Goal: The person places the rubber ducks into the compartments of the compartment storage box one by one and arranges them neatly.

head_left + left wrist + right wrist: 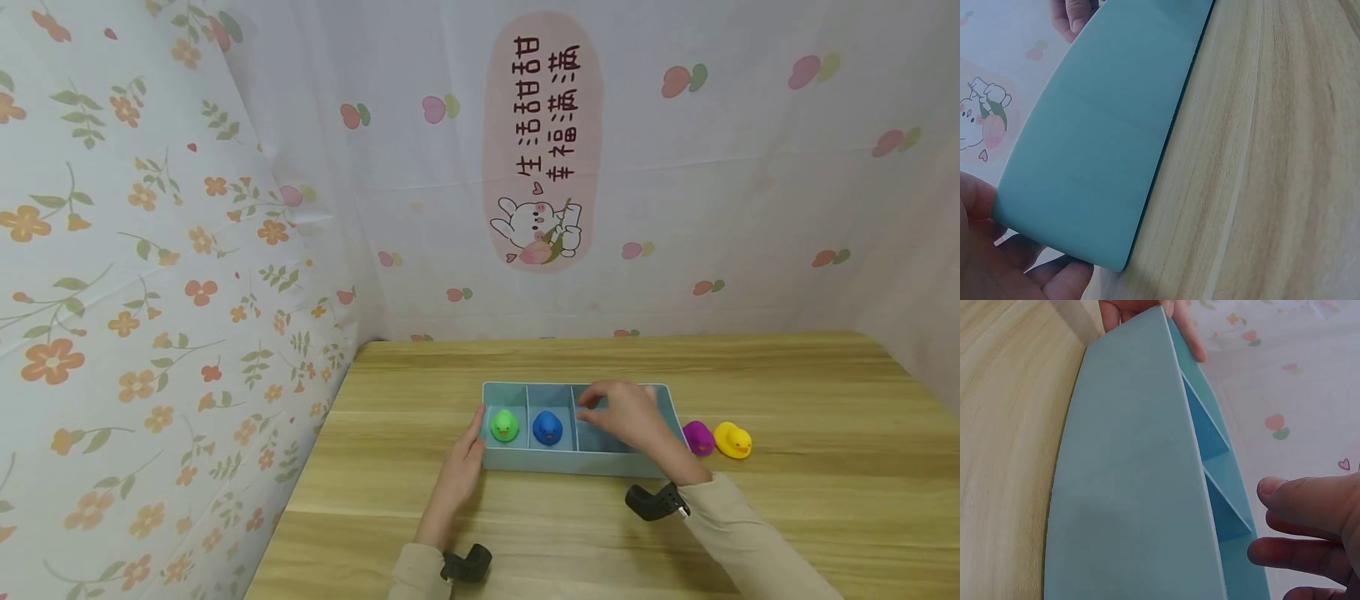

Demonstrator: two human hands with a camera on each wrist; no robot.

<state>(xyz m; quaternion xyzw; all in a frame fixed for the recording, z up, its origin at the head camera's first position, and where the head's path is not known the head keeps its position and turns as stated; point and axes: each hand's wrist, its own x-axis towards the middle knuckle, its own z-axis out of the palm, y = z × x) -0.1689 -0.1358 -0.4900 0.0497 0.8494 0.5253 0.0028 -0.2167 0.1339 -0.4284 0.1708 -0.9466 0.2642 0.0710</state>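
A long blue-green divided box (540,461) lies on the table. A green rubber duck (505,426) sits in its left compartment and a blue rubber duck (548,428) in the one beside it. My left hand (462,467) rests against the box's left end, fingers touching the wall. Over the wider right compartment hovers my right hand (626,414); in the right wrist view its thumb and fingers (1297,559) are apart with nothing between them. Its wrist partly hides that compartment. Right of the box are a purple duck (699,438), partly covered, and a yellow duck (733,441).
The wooden table (360,492) reaches to a patterned cloth backdrop (420,208) behind and a flowered cloth (165,333) on the left. Each wrist wears a black camera mount, such as the left mount (468,564).
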